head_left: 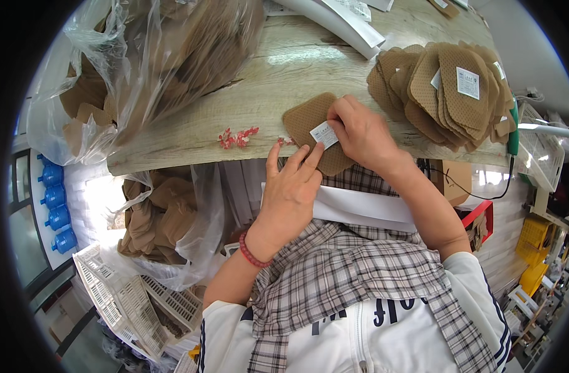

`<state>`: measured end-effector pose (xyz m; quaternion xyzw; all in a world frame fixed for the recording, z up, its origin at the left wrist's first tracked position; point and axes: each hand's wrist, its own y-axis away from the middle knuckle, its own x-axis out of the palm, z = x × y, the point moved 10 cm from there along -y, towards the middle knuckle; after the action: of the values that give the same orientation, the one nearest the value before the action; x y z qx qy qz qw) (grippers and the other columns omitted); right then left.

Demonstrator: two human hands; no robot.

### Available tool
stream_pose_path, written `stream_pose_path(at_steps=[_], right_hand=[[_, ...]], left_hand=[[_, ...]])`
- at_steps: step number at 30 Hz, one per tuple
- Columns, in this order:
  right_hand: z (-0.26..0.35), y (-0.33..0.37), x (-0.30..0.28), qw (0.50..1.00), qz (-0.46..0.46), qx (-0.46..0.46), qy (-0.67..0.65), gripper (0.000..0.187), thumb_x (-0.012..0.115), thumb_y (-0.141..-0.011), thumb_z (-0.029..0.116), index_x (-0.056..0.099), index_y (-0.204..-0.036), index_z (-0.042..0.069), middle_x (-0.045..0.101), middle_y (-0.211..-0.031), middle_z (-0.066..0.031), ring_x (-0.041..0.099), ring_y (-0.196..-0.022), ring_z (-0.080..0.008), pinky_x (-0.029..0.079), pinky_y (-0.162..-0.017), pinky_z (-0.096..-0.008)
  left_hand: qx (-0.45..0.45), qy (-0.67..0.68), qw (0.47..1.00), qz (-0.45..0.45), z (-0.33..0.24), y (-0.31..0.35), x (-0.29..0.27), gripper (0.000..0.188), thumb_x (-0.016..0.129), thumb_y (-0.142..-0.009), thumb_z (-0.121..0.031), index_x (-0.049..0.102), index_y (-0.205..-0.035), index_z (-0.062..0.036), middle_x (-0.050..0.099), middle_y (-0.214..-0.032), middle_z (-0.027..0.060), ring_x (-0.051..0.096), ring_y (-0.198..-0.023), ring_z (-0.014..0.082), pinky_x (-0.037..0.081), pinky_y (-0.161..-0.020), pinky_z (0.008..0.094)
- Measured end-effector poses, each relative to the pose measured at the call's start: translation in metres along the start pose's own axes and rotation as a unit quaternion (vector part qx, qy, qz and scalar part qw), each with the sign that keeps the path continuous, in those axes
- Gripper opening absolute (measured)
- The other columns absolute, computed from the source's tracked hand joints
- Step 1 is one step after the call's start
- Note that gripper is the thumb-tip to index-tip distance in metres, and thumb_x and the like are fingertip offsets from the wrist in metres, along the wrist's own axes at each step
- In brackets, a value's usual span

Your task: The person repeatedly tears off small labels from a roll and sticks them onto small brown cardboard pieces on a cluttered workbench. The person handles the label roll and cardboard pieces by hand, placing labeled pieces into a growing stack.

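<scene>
A brown, dimpled, rounded fabric piece (307, 114) lies at the near edge of the wooden table, partly overhanging it. On it sits a small white printed label (322, 133). My right hand (366, 138) is closed over the piece's right side, thumb and forefinger pinching at the label's upper right corner. My left hand (290, 193) has its fingers spread, with fingertips resting on the piece near the label's lower left edge; nothing is in it. To the right stands a heap of similar brown pieces (424, 93), the top one carrying a white label (468, 83).
Clear plastic bags (125, 50) of brown pieces fill the table's left; another bag (166, 217) hangs below. Red-and-white scraps (237, 137) lie near the edge. White sheets (340, 28) curl at the back. A white strip (359, 208) crosses my lap. A green-handled tool (513, 133) is at right.
</scene>
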<state>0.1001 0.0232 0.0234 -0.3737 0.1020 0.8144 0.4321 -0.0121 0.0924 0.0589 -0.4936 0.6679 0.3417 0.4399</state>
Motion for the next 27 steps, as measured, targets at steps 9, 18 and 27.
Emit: stream_pose_path(at_steps=[9,18,27], right_hand=[[-0.026,0.014,-0.013,0.986,-0.143,0.077,0.033,0.026,0.065,-0.09,0.012,0.062,-0.116,0.01,0.06,-0.102,-0.0098,0.066,-0.082,-0.0348,0.054,-0.068,-0.0462],[0.002,0.016,-0.032,0.969,-0.246,-0.001,0.038,0.019,0.075,-0.081,0.013,0.069,-0.099,0.014,0.063,-0.093,-0.0023,0.065,-0.09,-0.0269,0.054,-0.069,-0.0405],[0.003,0.011,-0.012,0.971,-0.217,-0.065,0.077,0.013,0.073,-0.08,0.007,0.063,-0.088,0.006,0.061,-0.092,-0.0063,0.06,-0.089,-0.0281,0.051,-0.074,-0.0412]], left_hand=[[0.0,-0.011,1.0,-0.001,-0.005,0.0,0.0,0.008,0.053,-0.078,0.005,0.058,-0.082,0.0011,0.052,-0.145,0.015,0.048,-0.131,0.0314,0.02,-0.116,0.0623],[0.011,-0.011,1.0,-0.01,-0.007,0.009,-0.002,0.004,0.055,-0.08,0.003,0.057,-0.081,-0.0006,0.051,-0.145,0.0175,0.045,-0.135,0.0334,0.018,-0.117,0.0626],[0.002,0.02,0.999,-0.034,0.003,0.024,0.007,0.006,0.054,-0.086,-0.002,0.058,-0.083,-0.0002,0.047,-0.148,0.0212,0.036,-0.143,0.0373,0.017,-0.119,0.062]])
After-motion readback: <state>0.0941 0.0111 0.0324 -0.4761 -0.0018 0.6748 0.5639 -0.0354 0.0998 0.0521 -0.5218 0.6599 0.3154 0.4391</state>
